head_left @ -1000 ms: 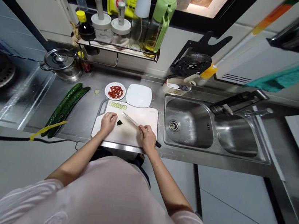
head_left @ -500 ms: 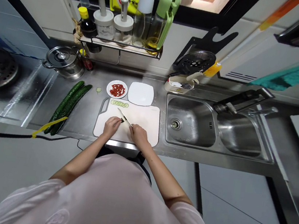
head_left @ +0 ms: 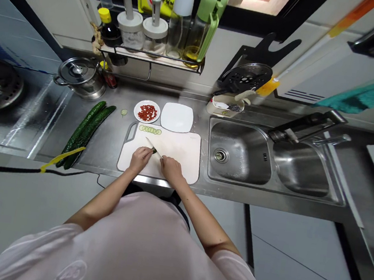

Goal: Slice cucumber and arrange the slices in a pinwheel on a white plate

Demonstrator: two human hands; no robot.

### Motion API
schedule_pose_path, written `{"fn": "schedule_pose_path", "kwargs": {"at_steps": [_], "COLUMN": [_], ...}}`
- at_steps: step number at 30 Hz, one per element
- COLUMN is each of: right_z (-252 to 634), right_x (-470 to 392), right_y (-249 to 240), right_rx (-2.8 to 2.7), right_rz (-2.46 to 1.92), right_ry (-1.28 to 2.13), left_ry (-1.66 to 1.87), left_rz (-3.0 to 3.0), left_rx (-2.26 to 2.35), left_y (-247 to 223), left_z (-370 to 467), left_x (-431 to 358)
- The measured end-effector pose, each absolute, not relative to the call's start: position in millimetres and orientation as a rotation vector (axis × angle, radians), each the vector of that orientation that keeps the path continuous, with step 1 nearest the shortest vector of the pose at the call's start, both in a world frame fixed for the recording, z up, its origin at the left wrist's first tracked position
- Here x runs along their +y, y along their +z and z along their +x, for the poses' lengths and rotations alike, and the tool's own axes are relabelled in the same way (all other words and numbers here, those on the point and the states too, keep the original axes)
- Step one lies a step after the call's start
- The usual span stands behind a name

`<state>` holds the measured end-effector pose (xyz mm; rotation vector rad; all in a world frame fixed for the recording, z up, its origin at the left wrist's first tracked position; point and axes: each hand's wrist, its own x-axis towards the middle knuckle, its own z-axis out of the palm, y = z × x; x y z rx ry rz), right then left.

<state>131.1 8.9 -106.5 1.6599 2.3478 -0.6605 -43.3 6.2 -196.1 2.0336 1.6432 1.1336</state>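
My right hand (head_left: 171,169) is closed round the handle of a kitchen knife (head_left: 150,143), whose blade points away and to the left over the white cutting board (head_left: 182,151). My left hand (head_left: 141,158) has its fingers pressed together on a small dark green piece of cucumber (head_left: 154,151), mostly hidden by the fingers and blade. The blade lies against or right beside that piece. Along the board's far left edge, several thin cucumber slices (head_left: 150,130) lie overlapped in a row.
Beyond the board stand a plate of chopped red pieces (head_left: 147,112) and a white square plate (head_left: 176,117). Whole cucumbers (head_left: 86,133) and one stray slice (head_left: 123,112) lie to the left, near a lidded pot (head_left: 80,77). A double sink (head_left: 240,154) is on the right.
The knife and my right hand have shifted slightly left, toward my left hand. My left hand stays on the cucumber piece. The slices in the row look unchanged.
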Motion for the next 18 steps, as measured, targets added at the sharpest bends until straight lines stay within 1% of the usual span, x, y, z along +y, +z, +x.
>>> {"fn": "schedule_pose_path", "kwargs": {"at_steps": [18], "right_z": [127.5], "right_x": [11.5], "right_y": [-108.5], "right_rx": [2.356], "right_rz": [1.592], "right_ry": [-0.646], "left_ry": [1.129], "left_rz": [2.053], "left_rx": [1.625], "left_y": [-194.8], "left_z": [-43.1], "left_x": [7.6]}}
